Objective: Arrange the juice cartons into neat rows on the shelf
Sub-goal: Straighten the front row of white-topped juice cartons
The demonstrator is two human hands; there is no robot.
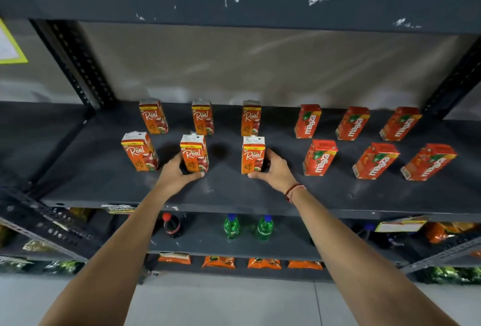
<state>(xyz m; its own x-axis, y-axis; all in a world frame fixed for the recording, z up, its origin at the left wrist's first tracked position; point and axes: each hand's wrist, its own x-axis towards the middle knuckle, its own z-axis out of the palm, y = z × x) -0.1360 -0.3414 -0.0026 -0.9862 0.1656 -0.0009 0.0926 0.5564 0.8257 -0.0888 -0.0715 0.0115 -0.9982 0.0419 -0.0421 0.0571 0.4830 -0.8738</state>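
Note:
Two rows of small juice cartons stand upright on the dark grey shelf (234, 192). Orange "Real" cartons fill the left half, red "Maaza" cartons (374, 160) the right half. My left hand (179, 172) wraps around the base of the middle front Real carton (194, 152). My right hand (273, 168) grips the base of the right front Real carton (253, 153). A third front Real carton (139, 151) stands free to the left. Three more Real cartons (203, 116) stand in the back row.
A shelf board (234, 0) hangs close overhead with green bottles on it. Perforated uprights (75, 62) frame the bay. Below, a cola bottle (171, 224) and two green bottles (231, 225) stand; orange snack packets (218, 262) lie on the lowest shelf.

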